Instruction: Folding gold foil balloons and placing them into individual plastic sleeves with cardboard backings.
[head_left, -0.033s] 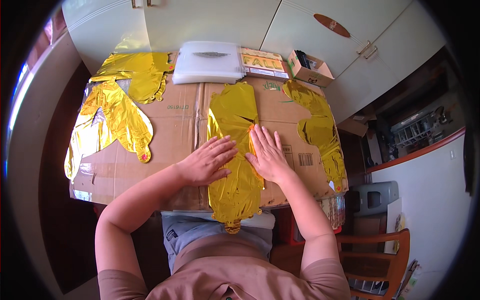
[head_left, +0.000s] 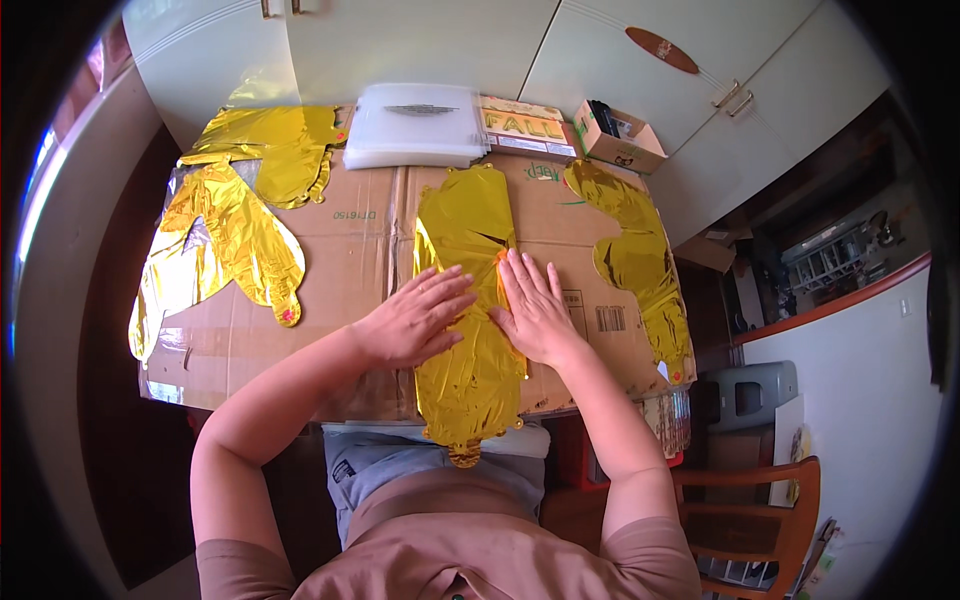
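A gold foil balloon point(head_left: 465, 215), flat and creased, lies lengthwise down the middle of the cardboard sheet point(head_left: 350, 240), its lower tip hanging past the front edge. My left hand point(head_left: 415, 318) rests flat over its left side, fingers stretched toward the upper right. On its right edge lies my right hand point(head_left: 535, 310), palm down with fingers extended and pointing away from me. A bit of orange point(head_left: 502, 258) shows on the balloon beside the right fingertips; what it is cannot be made out. Neither hand grips anything.
More flat gold foil balloons lie at the far left point(head_left: 290, 165), left point(head_left: 235, 230) and right point(head_left: 640, 255). Along the back stand a stack of clear plastic bags point(head_left: 415, 125), a flat printed box point(head_left: 525, 130) and a small open carton point(head_left: 625, 150). A wooden chair point(head_left: 800, 520) is at lower right.
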